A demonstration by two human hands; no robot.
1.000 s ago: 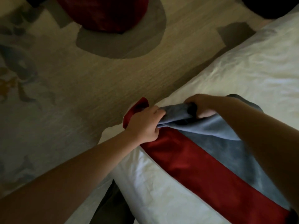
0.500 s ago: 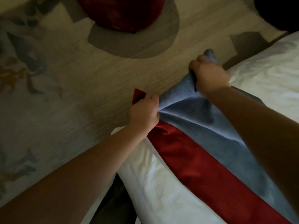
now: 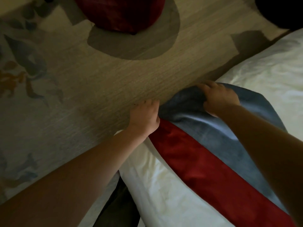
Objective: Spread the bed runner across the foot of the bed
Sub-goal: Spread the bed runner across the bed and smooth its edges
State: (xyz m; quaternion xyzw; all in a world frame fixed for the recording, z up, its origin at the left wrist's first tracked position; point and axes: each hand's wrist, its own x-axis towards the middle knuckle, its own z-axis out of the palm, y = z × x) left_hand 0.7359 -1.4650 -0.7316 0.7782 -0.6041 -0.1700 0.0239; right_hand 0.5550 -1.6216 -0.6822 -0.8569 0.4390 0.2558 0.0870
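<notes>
The bed runner point(image 3: 205, 154), a long cloth with a red band beside a blue-grey band, lies slantwise over the white bed point(image 3: 164, 190) and reaches its edge by the floor. My left hand point(image 3: 144, 118) grips the runner's end at the red band, its fingers curled over the bed's edge. My right hand point(image 3: 218, 99) grips the blue band's end further along the same edge, bunching the cloth under the fingers. The runner's very end hangs past the edge, out of sight.
Patterned carpet point(image 3: 65, 95) covers the floor beyond the bed. A round red pouffe point(image 3: 121, 13) stands on it at the top, with a dark object point(image 3: 282, 12) at the top right corner. White bedding point(image 3: 270, 82) stretches to the right.
Both hands have lowered the runner's end onto the bed's edge. My right hand came down from its raised spot and the blue band now lies flatter; the red corner went out of sight.
</notes>
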